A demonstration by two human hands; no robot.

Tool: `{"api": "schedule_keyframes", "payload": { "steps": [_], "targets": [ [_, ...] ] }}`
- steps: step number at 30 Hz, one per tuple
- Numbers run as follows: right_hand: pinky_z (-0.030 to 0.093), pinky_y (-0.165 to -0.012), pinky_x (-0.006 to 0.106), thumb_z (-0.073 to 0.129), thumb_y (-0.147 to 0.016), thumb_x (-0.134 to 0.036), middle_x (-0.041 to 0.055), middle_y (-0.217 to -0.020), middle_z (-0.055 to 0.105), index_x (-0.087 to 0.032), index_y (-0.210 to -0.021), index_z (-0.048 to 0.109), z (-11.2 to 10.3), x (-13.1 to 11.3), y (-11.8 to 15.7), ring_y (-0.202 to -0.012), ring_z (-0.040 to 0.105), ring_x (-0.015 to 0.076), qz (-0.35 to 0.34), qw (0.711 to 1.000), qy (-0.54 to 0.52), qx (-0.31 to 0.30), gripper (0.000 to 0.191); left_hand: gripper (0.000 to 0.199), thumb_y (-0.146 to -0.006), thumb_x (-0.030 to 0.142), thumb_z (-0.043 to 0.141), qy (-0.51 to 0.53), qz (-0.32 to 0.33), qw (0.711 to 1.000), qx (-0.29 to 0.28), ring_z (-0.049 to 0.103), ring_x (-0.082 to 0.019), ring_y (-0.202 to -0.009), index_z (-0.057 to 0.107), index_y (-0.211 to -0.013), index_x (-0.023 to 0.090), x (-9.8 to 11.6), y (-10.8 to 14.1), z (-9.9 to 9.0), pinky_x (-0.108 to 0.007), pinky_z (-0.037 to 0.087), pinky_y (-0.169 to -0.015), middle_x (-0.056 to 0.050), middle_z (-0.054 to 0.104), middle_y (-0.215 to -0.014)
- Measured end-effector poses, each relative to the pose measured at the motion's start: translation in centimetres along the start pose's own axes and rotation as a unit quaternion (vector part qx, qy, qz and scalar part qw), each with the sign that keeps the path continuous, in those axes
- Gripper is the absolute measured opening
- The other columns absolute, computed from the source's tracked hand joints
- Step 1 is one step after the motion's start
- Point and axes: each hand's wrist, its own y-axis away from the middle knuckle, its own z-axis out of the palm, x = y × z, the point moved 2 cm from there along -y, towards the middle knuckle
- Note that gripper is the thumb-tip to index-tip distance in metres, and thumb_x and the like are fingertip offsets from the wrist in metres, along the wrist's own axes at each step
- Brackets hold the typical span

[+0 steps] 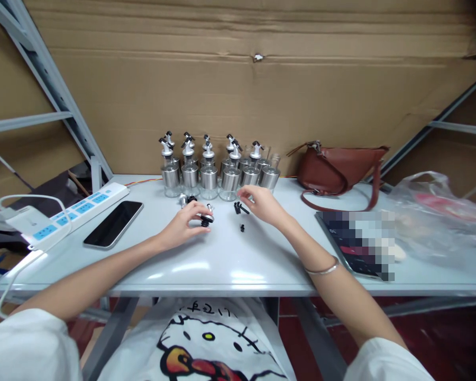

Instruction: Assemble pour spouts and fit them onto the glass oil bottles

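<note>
My left hand [183, 226] holds a silver and black pourer top [207, 214] between thumb and fingers, over the middle of the white table [222, 264]. More silver and black tops [183, 200] lie just behind it. My right hand [257, 203] hovers beside several small black parts [238, 207]; its thumb and fingertips are close together, and anything between them is too small to make out. A single black piece [242, 228] lies nearer the front. Behind both hands stand several glass bottles with steel sleeves [209, 179], most with pourer tops fitted, some at the right without.
A phone [114, 225] and a white power strip [79, 211] with a cable lie at the left. On the right are a brown bag [333, 169], a dark flat item [349, 246] and a clear plastic bag [440, 217]. Cardboard [222, 95] rises behind the table.
</note>
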Motion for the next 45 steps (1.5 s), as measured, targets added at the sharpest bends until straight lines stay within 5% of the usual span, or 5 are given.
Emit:
{"api": "schedule_keyframes", "payload": {
  "steps": [11,20,28,34,45],
  "targets": [
    [0.043,-0.064,0.030,0.065,-0.076,-0.016,0.0106,-0.071,0.071,-0.019,-0.068,0.072,1.7,3.9,-0.1,-0.070,0.064,0.0234,0.105,0.982,0.131,-0.088,0.011,0.021,-0.092,0.034,0.055,-0.124,0.085,0.986,-0.078,0.059,-0.024,-0.105,0.060,-0.107,0.020,0.5,0.4,0.0,-0.039,0.046,-0.097,-0.011,0.060,-0.110],
    [0.043,-0.062,0.030,0.059,-0.075,-0.011,0.0103,-0.067,0.068,-0.018,-0.070,0.067,1.0,3.0,0.0,-0.068,0.065,0.0244,0.126,0.983,0.127,-0.039,0.011,0.020,-0.096,0.032,0.048,-0.196,0.146,0.968,-0.059,0.058,-0.020,-0.094,0.056,-0.108,0.018,0.8,0.5,0.0,-0.035,0.050,-0.087,-0.008,0.052,-0.102],
    [0.047,-0.069,0.024,0.053,-0.087,-0.019,0.0025,-0.078,0.068,-0.020,-0.088,0.057,0.7,-2.4,0.7,-0.071,0.062,0.0147,-0.012,0.999,0.010,0.036,0.004,0.017,-0.096,0.024,0.049,-0.249,0.202,0.945,-0.060,0.054,-0.017,-0.082,0.056,-0.110,0.018,1.4,1.0,0.4,-0.031,0.052,-0.077,-0.005,0.048,-0.093],
    [0.044,-0.056,0.021,0.052,-0.090,-0.024,-0.0004,-0.067,0.063,-0.020,-0.080,0.054,1.4,-4.6,2.1,-0.058,0.057,0.0114,-0.193,0.966,-0.135,0.104,0.011,0.016,-0.097,0.024,0.047,-0.271,0.250,0.928,-0.051,0.053,-0.015,-0.076,0.054,-0.110,0.016,1.9,1.2,0.6,-0.027,0.052,-0.070,-0.004,0.047,-0.090],
    [0.044,-0.057,0.022,0.052,-0.090,-0.022,-0.0010,-0.064,0.060,-0.019,-0.077,0.055,1.8,-4.9,2.4,-0.058,0.055,0.0107,-0.205,0.966,-0.132,0.083,0.014,0.019,-0.098,0.029,0.047,-0.279,0.272,0.920,-0.036,0.054,-0.015,-0.074,0.054,-0.109,0.015,2.1,1.3,0.6,-0.026,0.053,-0.068,-0.004,0.048,-0.088]
  ]
}}
